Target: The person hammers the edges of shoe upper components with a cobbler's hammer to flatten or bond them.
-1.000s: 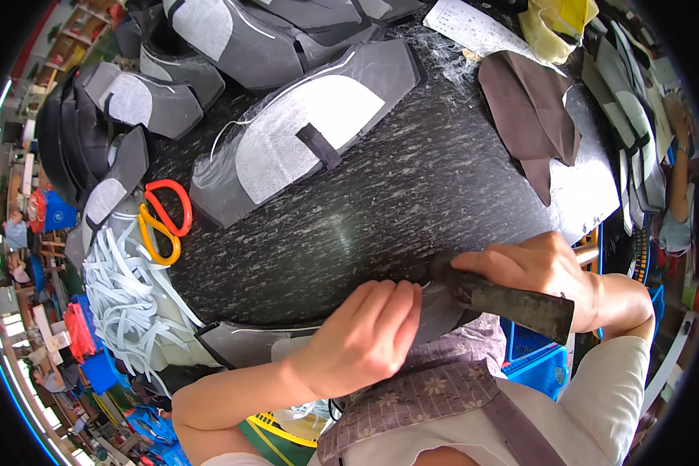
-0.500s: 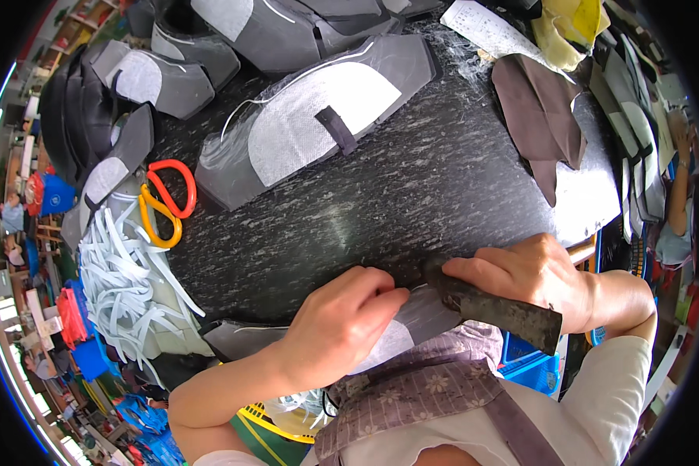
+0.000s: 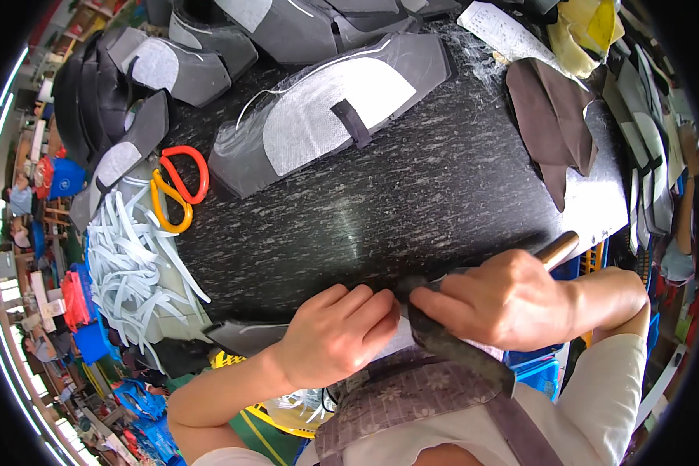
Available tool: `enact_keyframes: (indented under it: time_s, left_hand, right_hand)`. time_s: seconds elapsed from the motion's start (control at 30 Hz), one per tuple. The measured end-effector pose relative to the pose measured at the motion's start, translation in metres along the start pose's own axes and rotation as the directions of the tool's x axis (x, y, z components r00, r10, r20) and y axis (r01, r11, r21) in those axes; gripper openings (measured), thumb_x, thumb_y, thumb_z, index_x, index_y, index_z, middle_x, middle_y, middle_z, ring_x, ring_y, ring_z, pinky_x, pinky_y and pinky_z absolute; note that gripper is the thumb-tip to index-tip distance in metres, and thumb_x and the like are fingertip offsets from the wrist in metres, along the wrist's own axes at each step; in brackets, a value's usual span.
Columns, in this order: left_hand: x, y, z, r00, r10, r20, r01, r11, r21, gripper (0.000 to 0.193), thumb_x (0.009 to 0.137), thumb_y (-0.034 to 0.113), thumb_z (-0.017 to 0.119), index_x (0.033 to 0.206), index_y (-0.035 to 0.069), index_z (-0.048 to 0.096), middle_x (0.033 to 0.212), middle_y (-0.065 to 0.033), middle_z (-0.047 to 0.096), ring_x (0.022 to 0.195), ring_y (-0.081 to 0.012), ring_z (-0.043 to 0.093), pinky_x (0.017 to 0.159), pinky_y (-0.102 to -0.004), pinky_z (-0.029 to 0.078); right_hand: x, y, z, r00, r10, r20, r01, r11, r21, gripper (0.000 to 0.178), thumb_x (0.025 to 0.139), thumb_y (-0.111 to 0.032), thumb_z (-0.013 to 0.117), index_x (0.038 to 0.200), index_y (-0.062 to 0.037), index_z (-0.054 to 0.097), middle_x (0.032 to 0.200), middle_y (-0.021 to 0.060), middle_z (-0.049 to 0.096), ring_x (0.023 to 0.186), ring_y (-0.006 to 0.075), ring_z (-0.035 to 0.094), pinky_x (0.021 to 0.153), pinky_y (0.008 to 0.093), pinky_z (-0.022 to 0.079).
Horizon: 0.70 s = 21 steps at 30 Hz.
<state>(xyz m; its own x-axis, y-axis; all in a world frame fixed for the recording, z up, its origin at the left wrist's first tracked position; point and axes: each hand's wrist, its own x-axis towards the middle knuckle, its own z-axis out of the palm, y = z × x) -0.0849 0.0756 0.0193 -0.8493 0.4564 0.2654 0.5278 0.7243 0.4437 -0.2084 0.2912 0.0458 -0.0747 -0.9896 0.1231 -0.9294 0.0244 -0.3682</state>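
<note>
At the near edge of the table, a grey shoe-upper piece (image 3: 248, 335) with a pale lining patch lies lengthwise. My left hand (image 3: 334, 334) is closed on it, fingers curled over its upper edge. My right hand (image 3: 501, 303) grips a hammer with a long dark metal head (image 3: 466, 353); its wooden handle (image 3: 559, 250) sticks out behind the fist. The hammer head rests on or just above the piece, close beside my left fingers; contact is hard to tell. Farther up lies another grey upper piece (image 3: 338, 109) with a white half-round patch and a dark tab.
Scissors with red and orange handles (image 3: 186, 175) lie at the left, by a heap of pale strips (image 3: 128, 272). More grey pieces (image 3: 287, 27) pile up along the far edge. A brown leather piece (image 3: 551, 124), a paper sheet (image 3: 512, 35) and a yellow bag (image 3: 586, 35) sit at the right.
My right hand has shifted left and turned the hammer, so its handle now shows and its head is nearer my left hand. The view has shifted slightly.
</note>
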Motion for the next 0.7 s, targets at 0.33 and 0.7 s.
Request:
enact_keyframes:
  time_s: [0.33,0.7]
  left_hand:
    - [0.046,-0.02,0.008,0.938,-0.335,-0.087,0.312,0.928,-0.206,0.018,0.08,0.007,0.075,0.096,-0.001,0.069,0.09,-0.0106,0.061,0.076,-0.0276,0.063,0.065,-0.0362,0.052]
    - [0.035,-0.003,0.016,0.99,-0.05,-0.128,0.075,0.977,0.199,0.028,0.069,0.007,0.068,0.095,-0.003,0.07,0.09,-0.0079,0.059,0.07,-0.0199,0.058,0.056,-0.0309,0.047]
  right_hand:
    - [-0.034,0.039,-0.014,0.943,0.274,-0.189,-0.262,0.961,0.087,0.043,0.082,-0.021,0.07,0.119,-0.0023,0.063,0.071,0.0082,0.06,0.055,0.0244,0.063,0.047,0.0364,0.047]
    - [0.0,0.044,-0.03,0.98,0.141,-0.141,-0.134,0.989,0.06,0.04,0.08,-0.019,0.066,0.118,-0.0047,0.062,0.068,0.0035,0.054,0.051,0.0221,0.061,0.042,0.0351,0.047]
